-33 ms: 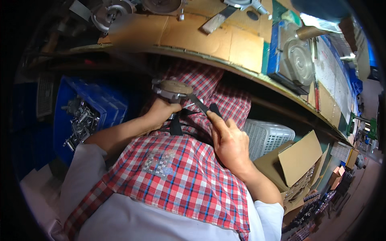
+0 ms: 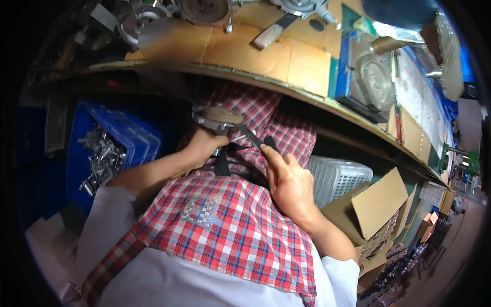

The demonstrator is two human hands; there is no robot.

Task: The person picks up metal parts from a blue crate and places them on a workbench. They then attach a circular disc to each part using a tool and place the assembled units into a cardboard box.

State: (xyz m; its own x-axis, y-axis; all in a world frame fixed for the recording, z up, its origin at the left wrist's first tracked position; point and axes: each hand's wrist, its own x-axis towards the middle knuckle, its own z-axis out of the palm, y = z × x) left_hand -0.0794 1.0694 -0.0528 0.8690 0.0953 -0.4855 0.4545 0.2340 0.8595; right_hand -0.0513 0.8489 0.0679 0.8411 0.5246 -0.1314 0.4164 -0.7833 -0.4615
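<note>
My left hand [image 2: 204,145] is closed around the lower part of a round metal casting [image 2: 220,116], which has a brownish flat face and a silvery lugged rim. It is held above my lap, in front of the red plaid apron [image 2: 230,210]. In my right hand [image 2: 292,179] is a flat dark file [image 2: 250,135], the index finger stretched along it. The file's far end meets the right side of the casting's rim. Its handle is mostly hidden by my palm.
A cardboard-covered bench [image 2: 266,59] runs across the front, with several round castings and a flat bar [image 2: 276,31]. Left stands a blue crate [image 2: 120,130] of metal parts. At the right are a grey plastic basket [image 2: 340,176] and an open cardboard box [image 2: 378,204].
The whole view has shifted slightly, the bench sitting a little lower and further left. Both hands, the casting and the file keep nearly the same pose.
</note>
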